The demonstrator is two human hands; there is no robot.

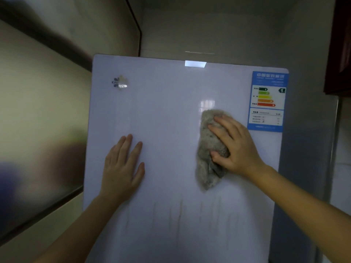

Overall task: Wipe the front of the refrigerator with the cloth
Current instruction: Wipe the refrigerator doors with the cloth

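Glossy white refrigerator (171, 111) door filling the view, faint drip streaks toward 6 o'clock. Energy label (267, 101) stuck at 2 o'clock, small logo (120, 82) at 10 o'clock. Left hand (123, 168) spread flat, grip open, pressed on the door at 8 o'clock. Right hand (235, 147) at 3 o'clock, grip closed over the crumpled grey cloth (209, 149) against the door.

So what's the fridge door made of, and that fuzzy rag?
The fridge door looks like smooth, glossy white glass or coated metal; it mirrors a window and a light strip, so I can't say which. The rag looks like soft, fluffy grey fabric, maybe microfibre or terry: its surface is fuzzy and it bunches under the right hand. The sticker looks like shiny printed paper or plastic.
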